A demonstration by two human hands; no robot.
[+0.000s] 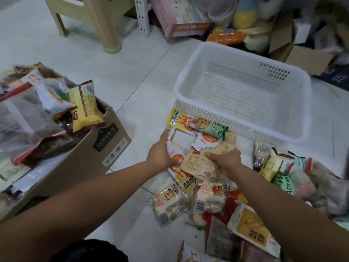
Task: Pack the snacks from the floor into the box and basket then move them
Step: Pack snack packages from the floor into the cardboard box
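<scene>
A white plastic basket (294, 103) stands on the floor at the upper right with nothing in it. A cardboard box (98, 156) at the left is piled with snack packets. Between them lies a heap of packets. My left hand (162, 152) grips the edge of a white and orange pouch (178, 140) just in front of the basket. My right hand (224, 157) holds a beige packet (198, 165) that overlaps that pouch. A green packet (209, 128) rests against the basket's near wall.
More snack packets (207, 201) cover the floor at the lower right. A beige stool (98, 21) stands at the back left. Cartons, bags and a plush toy (245, 16) crowd the back edge. Bare floor tiles (132, 72) lie between box and basket.
</scene>
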